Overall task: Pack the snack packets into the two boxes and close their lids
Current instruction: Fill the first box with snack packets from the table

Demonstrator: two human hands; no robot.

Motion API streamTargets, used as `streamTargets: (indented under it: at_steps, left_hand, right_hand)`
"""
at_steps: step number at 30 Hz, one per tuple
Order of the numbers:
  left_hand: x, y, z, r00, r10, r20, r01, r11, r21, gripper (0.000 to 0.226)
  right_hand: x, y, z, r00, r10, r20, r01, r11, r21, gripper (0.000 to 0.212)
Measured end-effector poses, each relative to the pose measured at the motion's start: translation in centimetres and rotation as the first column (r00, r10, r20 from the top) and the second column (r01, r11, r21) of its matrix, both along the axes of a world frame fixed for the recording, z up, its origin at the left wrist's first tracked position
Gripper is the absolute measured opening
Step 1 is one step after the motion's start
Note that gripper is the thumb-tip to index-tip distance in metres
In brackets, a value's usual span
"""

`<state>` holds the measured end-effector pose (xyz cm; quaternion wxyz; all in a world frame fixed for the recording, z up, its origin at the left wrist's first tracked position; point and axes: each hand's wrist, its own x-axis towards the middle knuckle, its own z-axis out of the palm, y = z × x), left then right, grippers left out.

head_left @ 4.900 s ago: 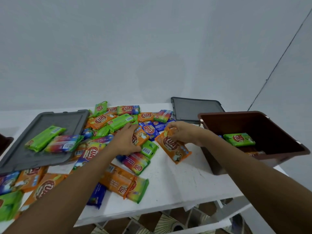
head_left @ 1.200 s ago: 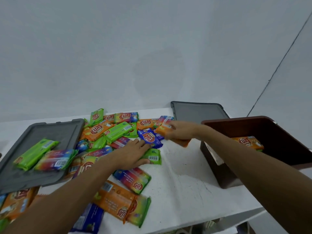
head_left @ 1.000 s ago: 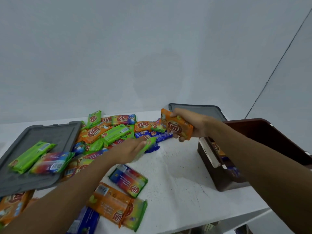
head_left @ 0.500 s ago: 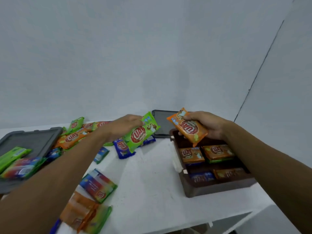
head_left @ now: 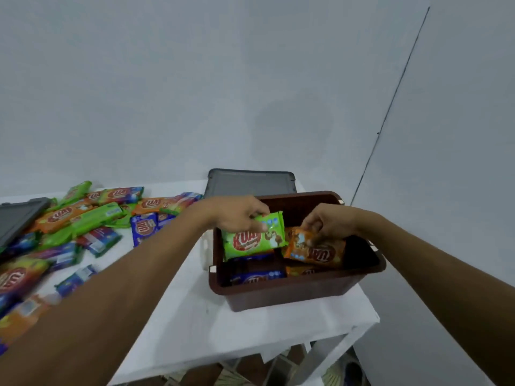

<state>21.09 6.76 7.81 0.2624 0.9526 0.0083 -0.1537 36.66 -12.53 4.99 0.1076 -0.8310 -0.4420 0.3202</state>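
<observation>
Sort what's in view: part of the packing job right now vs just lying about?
In play: left hand holding green packet; right hand holding orange packet; brown box; grey lid behind it.
Lying about: loose packets, second grey lid, white table.

White table (head_left: 195, 324) carried everything. A brown box (head_left: 292, 295) stood at its right end, close to the near right corner, open at the top. A grey lid (head_left: 250, 183) lay flat just behind the box, near the wall. Loose snack packets (head_left: 80, 218), green, orange, blue and multicoloured, were heaped and overlapping across the left half. A second grey lid (head_left: 16, 218) lay at the far left edge, partly out of frame. The middle strip was bare white.
</observation>
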Motion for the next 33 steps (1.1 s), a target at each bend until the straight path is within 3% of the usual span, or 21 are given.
streamTargets:
  at_steps: [3, 7, 12, 18, 25, 33]
  left_hand:
    - [0.9, -1.4, -2.9, 0.986, -0.011, -0.165, 0.032, 0.992, 0.123, 0.019]
    - [1.0, -2.3, -5.7, 0.973, -0.015, -0.231, 0.081, 0.957, 0.278, 0.04]
    - [1.2, -2.4, -5.5, 0.974, -0.016, -0.227, 0.075, 0.964, 0.253, 0.036]
    - [1.4, -2.9, -6.3, 0.929, -0.066, -0.365, 0.192, 0.927, 0.322, 0.037]
    - [1.3, -2.9, -6.1, 0.961, -0.061, -0.269, 0.147, 0.938, 0.314, 0.043]
    - [1.1, -2.9, -5.9, 0.944, -0.082, -0.318, 0.167, 0.954, 0.25, 0.043]
  right_hand:
    - [-0.6, 0.3, -0.7, 0.986, 0.147, 0.074, -0.138, 0.983, -0.118, 0.031]
    - [-0.5, 0.3, -2.0, 0.975, 0.195, 0.105, -0.178, 0.972, -0.154, 0.034]
    - [-0.4, 0.6, -3.0, 0.96, 0.266, 0.092, -0.246, 0.951, -0.185, 0.039]
    - [-0.2, 0.1, -3.8, 0.953, 0.295, 0.071, -0.282, 0.948, -0.15, 0.039]
    - [0.0, 0.1, -4.2, 0.95, 0.3, 0.088, -0.286, 0.948, -0.136, 0.035]
    - [-0.6, -0.2, -3.9, 0.957, 0.291, 0.017, -0.286, 0.948, -0.14, 0.033]
